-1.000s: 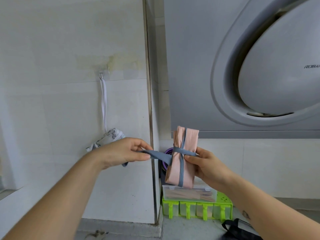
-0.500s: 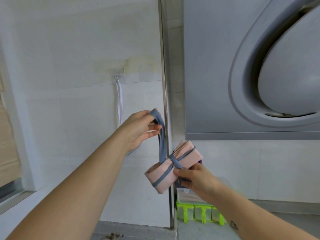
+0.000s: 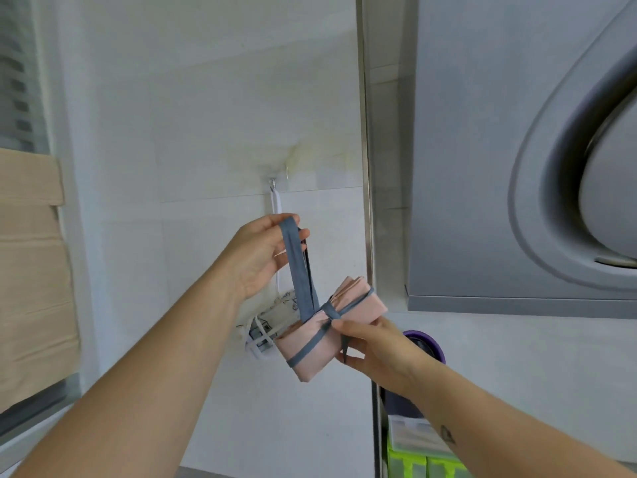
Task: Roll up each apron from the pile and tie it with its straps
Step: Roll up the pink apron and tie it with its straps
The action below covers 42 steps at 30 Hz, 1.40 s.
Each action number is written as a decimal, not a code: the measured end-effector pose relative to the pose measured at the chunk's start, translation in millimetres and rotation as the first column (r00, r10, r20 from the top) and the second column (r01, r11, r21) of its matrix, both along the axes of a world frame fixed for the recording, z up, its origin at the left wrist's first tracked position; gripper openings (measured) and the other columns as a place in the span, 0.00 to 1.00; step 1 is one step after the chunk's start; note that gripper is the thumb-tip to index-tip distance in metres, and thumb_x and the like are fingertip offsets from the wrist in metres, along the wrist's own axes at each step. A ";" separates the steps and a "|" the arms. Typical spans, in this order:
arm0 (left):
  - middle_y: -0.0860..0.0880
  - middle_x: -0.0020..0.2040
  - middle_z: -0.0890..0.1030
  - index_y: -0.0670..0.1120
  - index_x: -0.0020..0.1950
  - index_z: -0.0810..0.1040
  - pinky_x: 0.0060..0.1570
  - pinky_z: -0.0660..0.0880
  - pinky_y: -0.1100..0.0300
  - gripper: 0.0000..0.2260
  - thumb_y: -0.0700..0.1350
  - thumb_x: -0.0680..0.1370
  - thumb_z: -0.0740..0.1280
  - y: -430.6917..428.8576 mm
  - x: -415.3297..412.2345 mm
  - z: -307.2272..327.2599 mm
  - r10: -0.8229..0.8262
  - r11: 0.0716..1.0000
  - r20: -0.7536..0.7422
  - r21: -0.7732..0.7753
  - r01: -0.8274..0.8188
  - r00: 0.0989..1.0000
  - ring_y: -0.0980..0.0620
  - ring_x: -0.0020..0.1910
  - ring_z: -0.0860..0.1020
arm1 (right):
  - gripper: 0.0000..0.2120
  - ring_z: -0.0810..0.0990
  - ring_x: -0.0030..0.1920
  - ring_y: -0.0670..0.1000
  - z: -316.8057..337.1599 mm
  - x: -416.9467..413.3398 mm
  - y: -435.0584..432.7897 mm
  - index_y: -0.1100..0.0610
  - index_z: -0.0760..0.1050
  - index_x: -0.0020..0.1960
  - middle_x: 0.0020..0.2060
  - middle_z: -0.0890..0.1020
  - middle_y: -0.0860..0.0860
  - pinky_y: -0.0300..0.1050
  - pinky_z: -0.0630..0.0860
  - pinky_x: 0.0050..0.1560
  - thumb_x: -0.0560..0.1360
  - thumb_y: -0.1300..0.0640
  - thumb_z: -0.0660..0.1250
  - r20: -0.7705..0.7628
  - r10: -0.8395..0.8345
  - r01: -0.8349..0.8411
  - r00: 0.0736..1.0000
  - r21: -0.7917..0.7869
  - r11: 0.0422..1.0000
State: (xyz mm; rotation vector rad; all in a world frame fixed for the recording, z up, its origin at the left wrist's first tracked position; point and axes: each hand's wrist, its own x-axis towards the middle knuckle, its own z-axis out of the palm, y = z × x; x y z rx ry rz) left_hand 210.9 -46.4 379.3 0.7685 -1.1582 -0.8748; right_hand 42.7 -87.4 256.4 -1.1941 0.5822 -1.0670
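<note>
A pink rolled apron (image 3: 312, 343) hangs in the air at mid frame, wrapped crosswise by its grey-blue strap, which is knotted on top. My right hand (image 3: 375, 350) grips the bundle from the right, thumb by the knot. My left hand (image 3: 263, 251) is raised above and to the left, and its fingers hold a loop of the grey-blue strap (image 3: 298, 270) that runs down to the knot. The apron pile is out of view.
A white patterned cloth bundle (image 3: 269, 326) hangs by a white strap from a wall hook (image 3: 274, 186) behind the apron. A grey range hood (image 3: 517, 167) fills the upper right. A purple-rimmed container (image 3: 425, 343) and a green rack (image 3: 420, 460) sit at lower right. A beige blind (image 3: 31, 270) covers the left.
My left hand has lifted the strap from sideways to above the bundle. The bundle has tipped from upright to slanted. The view has shifted left.
</note>
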 end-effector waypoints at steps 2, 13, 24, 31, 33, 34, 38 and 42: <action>0.48 0.38 0.81 0.43 0.45 0.77 0.50 0.79 0.58 0.02 0.38 0.78 0.66 -2.4 13.5 8.9 0.023 1.000 0.010 -0.013 -0.023 1.000 0.52 0.43 0.82 | 0.25 0.79 0.57 0.55 5.8 0.9 -11.0 0.55 0.71 0.65 0.57 0.80 0.55 0.51 0.78 0.53 0.70 0.62 0.73 0.025 -0.053 0.053 0.998 -0.003 0.999; 0.43 0.47 0.82 0.42 0.53 0.74 0.30 0.76 0.62 0.06 0.36 0.80 0.59 -26.1 40.5 46.2 0.012 0.999 0.118 0.039 -0.017 0.993 0.56 0.22 0.67 | 0.21 0.80 0.48 0.50 70.7 34.6 -36.2 0.55 0.69 0.61 0.51 0.80 0.54 0.39 0.79 0.43 0.71 0.59 0.73 -0.537 -0.157 -0.088 0.829 -0.403 0.911; 0.48 0.46 0.81 0.46 0.48 0.72 0.37 0.70 0.63 0.11 0.32 0.80 0.55 -77.6 66.9 107.4 0.326 0.944 0.522 -0.227 -0.241 0.788 0.54 0.31 0.67 | 0.48 0.73 0.53 0.51 170.2 76.3 -70.0 0.39 0.38 0.75 0.61 0.74 0.52 0.43 0.73 0.53 0.73 0.56 0.71 -0.657 -0.677 -0.520 0.332 -0.726 0.450; 0.49 0.46 0.80 0.47 0.49 0.72 0.35 0.69 0.65 0.12 0.32 0.80 0.56 -120.6 74.1 100.5 0.372 0.928 0.516 -0.231 -0.293 0.772 0.55 0.31 0.69 | 0.49 0.75 0.49 0.51 178.9 80.7 -95.4 0.46 0.42 0.77 0.55 0.76 0.51 0.41 0.74 0.45 0.70 0.55 0.74 -0.705 -0.657 -0.500 0.266 -0.684 0.531; 0.50 0.45 0.79 0.45 0.52 0.73 0.35 0.69 0.66 0.10 0.32 0.81 0.57 -131.0 76.7 91.2 0.380 0.925 0.479 -0.220 -0.311 0.791 0.57 0.31 0.70 | 0.49 0.75 0.49 0.51 173.3 79.9 -100.3 0.47 0.41 0.77 0.55 0.76 0.52 0.41 0.73 0.45 0.70 0.55 0.73 -0.721 -0.645 -0.509 0.253 -0.666 0.545; 0.49 0.44 0.79 0.44 0.53 0.73 0.34 0.69 0.67 0.09 0.33 0.81 0.57 -136.5 78.3 85.4 0.389 0.921 0.454 -0.219 -0.322 0.802 0.58 0.31 0.71 | 0.49 0.74 0.50 0.51 169.3 79.3 -103.2 0.47 0.41 0.77 0.55 0.76 0.52 0.41 0.72 0.46 0.70 0.54 0.73 -0.730 -0.636 -0.512 0.249 -0.657 0.554; 0.50 0.38 0.76 0.43 0.51 0.76 0.29 0.69 0.71 0.09 0.32 0.79 0.59 -147.7 84.1 68.7 0.472 0.879 0.347 -0.253 -0.404 0.810 0.56 0.32 0.71 | 0.49 0.72 0.50 0.50 155.0 80.3 -109.2 0.48 0.40 0.77 0.52 0.72 0.49 0.41 0.71 0.48 0.71 0.54 0.73 -0.753 -0.612 -0.522 0.240 -0.632 0.573; 0.50 0.38 0.77 0.48 0.41 0.76 0.42 0.75 0.63 0.13 0.33 0.79 0.60 -148.3 81.9 49.2 0.519 0.850 0.291 -0.270 -0.452 0.804 0.56 0.34 0.74 | 0.39 0.70 0.50 0.50 133.1 81.5 -108.7 0.47 0.47 0.77 0.61 0.73 0.54 0.41 0.69 0.47 0.75 0.58 0.67 -0.725 -0.639 -0.516 0.257 -0.662 0.543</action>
